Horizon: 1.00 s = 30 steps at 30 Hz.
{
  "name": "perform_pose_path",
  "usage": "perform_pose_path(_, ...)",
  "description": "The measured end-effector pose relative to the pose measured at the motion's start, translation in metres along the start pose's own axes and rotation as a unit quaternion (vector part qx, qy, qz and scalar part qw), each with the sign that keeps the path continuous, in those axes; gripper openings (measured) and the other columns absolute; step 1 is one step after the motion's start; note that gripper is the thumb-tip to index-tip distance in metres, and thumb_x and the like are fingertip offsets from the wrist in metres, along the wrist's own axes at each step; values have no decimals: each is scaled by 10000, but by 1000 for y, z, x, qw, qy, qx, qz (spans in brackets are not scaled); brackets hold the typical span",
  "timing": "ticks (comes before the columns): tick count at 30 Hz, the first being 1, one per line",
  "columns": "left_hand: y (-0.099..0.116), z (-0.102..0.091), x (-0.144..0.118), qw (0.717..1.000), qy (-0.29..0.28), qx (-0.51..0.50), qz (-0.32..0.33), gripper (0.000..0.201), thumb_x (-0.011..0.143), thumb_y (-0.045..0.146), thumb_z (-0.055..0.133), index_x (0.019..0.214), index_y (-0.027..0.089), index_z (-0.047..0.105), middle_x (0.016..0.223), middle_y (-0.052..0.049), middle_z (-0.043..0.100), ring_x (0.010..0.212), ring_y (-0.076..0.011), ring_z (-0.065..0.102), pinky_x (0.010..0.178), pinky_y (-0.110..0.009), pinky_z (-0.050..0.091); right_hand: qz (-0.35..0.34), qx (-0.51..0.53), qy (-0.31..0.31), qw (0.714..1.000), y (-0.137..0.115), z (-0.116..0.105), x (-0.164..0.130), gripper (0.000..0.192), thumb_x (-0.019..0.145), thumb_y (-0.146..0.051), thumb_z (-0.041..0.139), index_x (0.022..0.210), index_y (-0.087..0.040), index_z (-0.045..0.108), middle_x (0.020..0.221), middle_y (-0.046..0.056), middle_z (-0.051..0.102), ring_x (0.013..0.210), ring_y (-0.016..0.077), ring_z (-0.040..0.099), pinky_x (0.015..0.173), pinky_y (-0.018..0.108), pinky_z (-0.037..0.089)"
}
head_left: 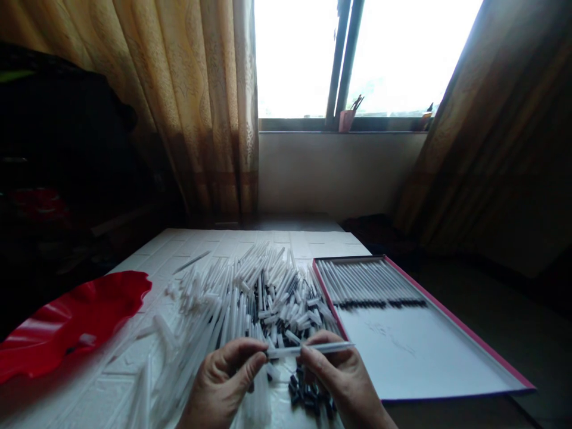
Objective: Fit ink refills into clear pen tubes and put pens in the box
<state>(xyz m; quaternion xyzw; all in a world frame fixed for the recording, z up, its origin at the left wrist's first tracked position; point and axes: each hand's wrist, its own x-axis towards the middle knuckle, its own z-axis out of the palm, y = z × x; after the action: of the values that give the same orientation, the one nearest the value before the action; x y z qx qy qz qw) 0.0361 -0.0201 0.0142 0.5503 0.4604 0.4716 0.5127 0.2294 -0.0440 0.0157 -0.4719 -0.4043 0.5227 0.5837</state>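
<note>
A slim, whitish translucent pen (pixel 286 352) lies level between my two hands over the near part of the table. My left hand (pixel 232 378) pinches its left end between thumb and forefinger, where a small dark piece shows. Along the barrel, my right hand (pixel 337 372) grips it with thumb and fingers, and the pointed tip sticks out to the right. Just below and between the hands sit small black plugs (pixel 308 393). Beyond them spreads a heap of clear pen barrels (pixel 210 316), short clear caps (pixel 308 319) and dark-filled refills (pixel 261 289).
To the right, a shallow red-edged box (pixel 429 357) holds a row of pens (pixel 370 283) with dark ends. A red wavy-rimmed dish (pixel 80 316) stands at the left of the white table (pixel 156 250). Behind are curtains (pixel 201 107) and a window sill with a pink cup (pixel 346 120).
</note>
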Motion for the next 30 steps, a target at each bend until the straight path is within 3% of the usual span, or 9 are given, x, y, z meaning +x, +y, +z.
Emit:
perform_pose_path(6,-14,-2,-5,988,-6,83,128,129,809,376,774,882,272,797,784,-4,774,717,-170,697,666,-191,540,-14,12,37,999,4,2,-1,435,667,-553,829,585,-168,643,514,14,643,452,110,494,455,225,350)
perform_pose_path(12,-16,-3,-8,971,3,150,186,113,852,368,730,910,284,780,793,4,772,679,-166,695,634,-189,537,-10,3,31,999,8,2,-1,529,702,-626,766,523,-186,534,429,-26,530,399,84,394,424,219,296)
perform_pose_path(15,-15,-2,-8,978,-11,148,150,203,842,429,735,966,270,761,844,-15,772,731,-182,696,642,-202,532,4,20,26,999,8,4,0,566,697,-656,753,511,-188,495,415,-52,472,394,66,339,419,204,257)
perform_pose_path(18,-14,0,-7,993,-52,86,67,395,841,568,688,1051,234,706,871,-40,754,711,-173,670,643,-221,524,11,20,25,999,8,4,1,564,700,-661,747,522,-184,505,433,-54,469,401,66,343,421,201,252)
perform_pose_path(20,-14,2,-6,996,-86,37,3,528,854,694,573,952,186,680,745,-29,698,563,-130,593,534,-207,468,16,17,19,1000,8,3,1,561,689,-672,747,532,-186,514,447,-51,480,407,70,352,422,205,264)
perform_pose_path(23,-13,4,-5,992,-105,22,-65,666,835,807,438,690,171,572,527,44,500,407,-71,381,402,-188,287,11,-1,8,1000,7,3,0,553,704,-669,736,538,-184,529,461,-46,490,422,77,366,437,211,291)
perform_pose_path(26,-11,4,-3,990,-114,29,-78,659,804,835,442,620,203,474,460,94,366,386,-64,271,384,-197,212,-5,-21,7,1000,5,5,-4,534,736,-642,727,538,-186,533,461,-41,494,432,87,388,450,222,307)
perform_pose_path(30,-10,4,-3,990,-122,28,-66,638,790,829,479,607,219,432,443,111,329,379,-63,227,381,-207,181,-12,-41,0,999,2,6,-6,557,738,-672,704,527,-188,526,457,-39,483,435,94,388,455,229,308)
